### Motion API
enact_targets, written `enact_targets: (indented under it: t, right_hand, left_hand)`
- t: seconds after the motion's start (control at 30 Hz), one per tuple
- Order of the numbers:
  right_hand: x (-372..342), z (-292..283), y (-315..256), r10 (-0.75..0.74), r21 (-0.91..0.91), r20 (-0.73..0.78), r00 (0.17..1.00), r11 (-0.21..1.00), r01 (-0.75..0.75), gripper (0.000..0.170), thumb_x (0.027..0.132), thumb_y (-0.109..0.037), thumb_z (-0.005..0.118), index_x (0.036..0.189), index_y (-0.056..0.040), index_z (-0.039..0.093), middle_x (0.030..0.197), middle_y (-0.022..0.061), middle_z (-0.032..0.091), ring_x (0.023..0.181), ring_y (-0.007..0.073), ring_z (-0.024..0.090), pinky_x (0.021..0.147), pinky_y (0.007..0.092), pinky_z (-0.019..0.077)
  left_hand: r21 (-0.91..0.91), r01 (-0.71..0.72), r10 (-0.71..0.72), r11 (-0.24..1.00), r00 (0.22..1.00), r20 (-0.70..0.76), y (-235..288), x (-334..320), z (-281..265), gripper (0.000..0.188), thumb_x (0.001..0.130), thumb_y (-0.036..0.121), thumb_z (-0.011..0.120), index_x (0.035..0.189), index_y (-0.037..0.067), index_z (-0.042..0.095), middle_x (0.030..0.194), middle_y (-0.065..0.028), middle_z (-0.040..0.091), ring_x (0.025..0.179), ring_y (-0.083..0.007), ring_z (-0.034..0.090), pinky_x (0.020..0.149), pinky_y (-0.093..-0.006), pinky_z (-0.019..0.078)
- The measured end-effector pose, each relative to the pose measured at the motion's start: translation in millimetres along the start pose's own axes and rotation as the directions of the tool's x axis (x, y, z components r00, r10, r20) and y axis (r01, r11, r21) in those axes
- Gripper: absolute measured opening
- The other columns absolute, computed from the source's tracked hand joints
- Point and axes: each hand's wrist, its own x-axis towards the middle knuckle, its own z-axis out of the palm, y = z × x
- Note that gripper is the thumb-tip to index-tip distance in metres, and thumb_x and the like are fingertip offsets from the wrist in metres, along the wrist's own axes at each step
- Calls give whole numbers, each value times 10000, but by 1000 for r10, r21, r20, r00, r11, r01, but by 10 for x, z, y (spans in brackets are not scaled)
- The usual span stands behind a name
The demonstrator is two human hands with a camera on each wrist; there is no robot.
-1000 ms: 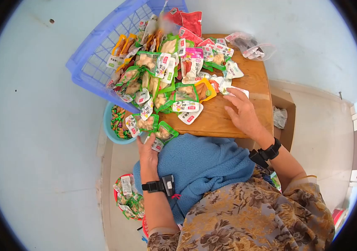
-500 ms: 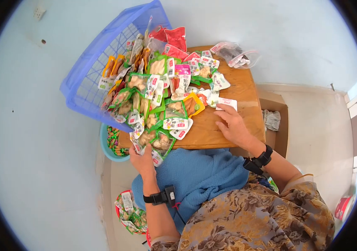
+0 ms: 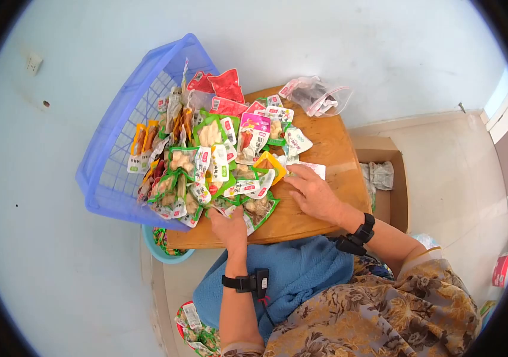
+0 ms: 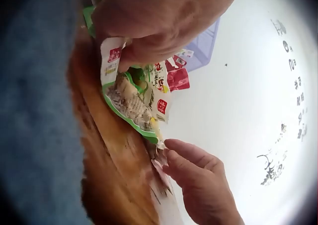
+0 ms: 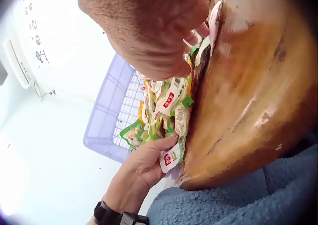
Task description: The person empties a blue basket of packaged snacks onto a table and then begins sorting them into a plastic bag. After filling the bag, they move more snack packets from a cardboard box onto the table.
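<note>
My left hand (image 3: 230, 229) is at the table's front edge, at the lower end of the packet heap. Its fingers and thumb grip the white end of a green-edged packet (image 3: 258, 207); in the right wrist view the left thumb lies near that white label (image 5: 171, 158). My right hand (image 3: 320, 197), its fingers loosely bent, is at the right side of the heap, beside a white packet (image 3: 313, 170) and a yellow-edged one (image 3: 273, 165). Whether its fingertips touch either one is hard to tell. In the left wrist view the right hand (image 4: 201, 180) has thumb and forefinger near each other.
A tipped blue-purple basket (image 3: 90, 172) spills packets onto the wooden table (image 3: 340, 143). A clear bag (image 3: 313, 95) lies at the back. Below are a light-blue basin (image 3: 150, 241) on the left, a cardboard box (image 3: 399, 202) on the right, and a blue cloth (image 3: 307, 265) across the lap.
My left hand has moved up and right onto the table edge, and the green-edged packets there have been pushed against the heap. My right hand stays beside the heap. The head view has shifted.
</note>
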Motion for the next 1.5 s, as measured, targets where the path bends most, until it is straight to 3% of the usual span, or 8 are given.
enact_targets:
  t: [0.17, 0.5, 0.87, 0.97, 1.13, 1.27, 1.33, 1.5]
  right_hand:
    - [59, 5, 28, -8, 5, -10, 1000, 1000, 8, 363, 801, -13, 704, 1160, 1, 648, 1323, 216, 557, 1248, 402, 535, 1061, 451, 452]
    - [61, -141, 55, 43, 10, -23, 999, 999, -43, 329, 799, -5, 712, 1123, 16, 659, 1318, 215, 575, 1226, 409, 547, 1041, 451, 459]
    - [-6, -285, 110, 81, -6, -67, 994, 997, -82, 323, 804, 12, 706, 1123, 30, 656, 1303, 236, 584, 1211, 411, 560, 1021, 442, 470]
    - [-2, -257, 95, 75, -6, -76, 994, 997, -76, 334, 804, 11, 706, 1131, 42, 647, 1311, 240, 576, 1220, 414, 553, 1026, 443, 466]
    - [67, -241, 101, 88, -31, -108, 990, 995, -92, 393, 804, 1, 711, 1184, 45, 623, 1357, 250, 537, 1253, 427, 523, 1050, 457, 445]
    - [165, -241, 132, 70, -76, -122, 990, 994, -79, 545, 799, -77, 754, 1302, 35, 574, 1448, 279, 451, 1319, 451, 462, 1101, 478, 401]
    - [234, -222, 144, 82, -80, -105, 991, 993, -91, 598, 797, -110, 770, 1336, 35, 554, 1473, 293, 423, 1343, 459, 440, 1117, 483, 387]
    - [383, -144, 204, 93, -182, 43, 995, 980, -84, 703, 822, -234, 780, 1407, 31, 494, 1514, 331, 361, 1400, 489, 373, 1148, 502, 351]
  left_hand:
    - [393, -191, 127, 899, 975, 184, 138, 231, 96, 265, 824, 104, 732, 988, -73, 625, 1001, -289, 684, 929, -432, 676, 820, -474, 521]
    - [565, -349, 172, 748, 923, 343, 112, 128, -203, 394, 843, 342, 754, 933, -35, 682, 857, -271, 698, 807, -449, 686, 717, -517, 547]
    - [442, -134, 144, 887, 989, 11, 192, -77, -698, 294, 872, 269, 751, 806, -10, 688, 724, -170, 692, 670, -369, 677, 630, -482, 510]
    - [304, -19, 86, 952, 974, -208, 65, 2, -889, 287, 862, 221, 770, 986, -13, 658, 997, -192, 703, 897, -341, 686, 730, -462, 502]
    - [48, -96, 107, 994, 871, -479, -51, 233, -1011, 796, 890, 191, 756, 1481, -64, 288, 1507, -267, 374, 1378, -376, 390, 1097, -447, 357]
    - [75, -53, 79, 996, 912, -402, -262, 542, -940, 820, 916, 174, 734, 1535, -38, 240, 1509, -209, 410, 1345, -296, 445, 1110, -380, 368]
    - [-348, -145, 32, 926, 950, -310, -320, 706, -875, 716, 956, 146, 673, 1529, -27, 281, 1501, -202, 442, 1304, -279, 494, 1069, -374, 407]
    - [-293, -117, -32, 949, 888, -459, -609, 909, -662, 423, 998, 166, 605, 1319, -86, 493, 1204, -220, 639, 1001, -266, 630, 874, -379, 501]
